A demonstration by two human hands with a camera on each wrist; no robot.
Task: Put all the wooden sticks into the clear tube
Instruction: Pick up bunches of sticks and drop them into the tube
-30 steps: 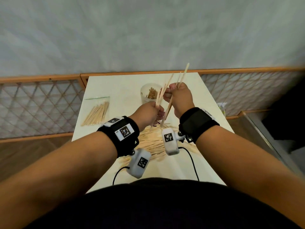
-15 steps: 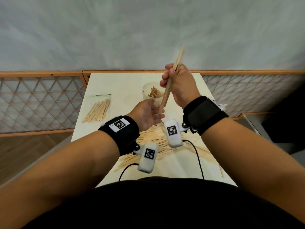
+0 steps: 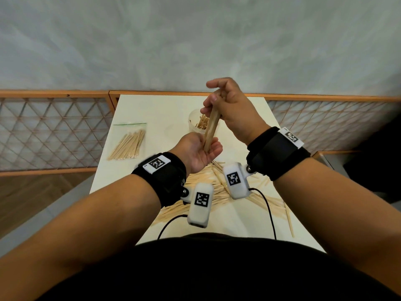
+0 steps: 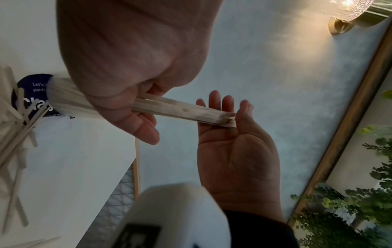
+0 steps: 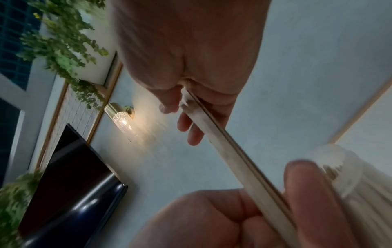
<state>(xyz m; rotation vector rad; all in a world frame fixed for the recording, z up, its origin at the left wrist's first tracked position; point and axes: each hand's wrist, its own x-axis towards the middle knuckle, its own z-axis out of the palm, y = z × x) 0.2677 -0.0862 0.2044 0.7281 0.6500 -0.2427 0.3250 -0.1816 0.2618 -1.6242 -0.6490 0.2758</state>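
Note:
My right hand (image 3: 225, 105) grips a bundle of wooden sticks (image 3: 211, 129) near its top, held upright above the table. The bundle's lower end stands on the upturned palm of my left hand (image 3: 202, 152), whose fingers are spread and relaxed. In the left wrist view the bundle (image 4: 182, 110) butts against that palm (image 4: 233, 151). In the right wrist view the sticks (image 5: 229, 151) run down from my right fist. Behind the hands stands the clear tube (image 3: 195, 124) with sticks inside. A loose pile of sticks (image 3: 212, 183) lies on the table under my wrists.
A zip bag of sticks (image 3: 129, 143) lies at the table's left side. The white table (image 3: 152, 109) is narrow, with lattice railings (image 3: 50, 133) on both sides and a wall behind. Stray sticks (image 3: 288, 216) reach toward the right edge.
My right hand has lowered the bundle so that it no longer sticks up above the fist. My left hand has turned palm up and now bears the bundle's lower end.

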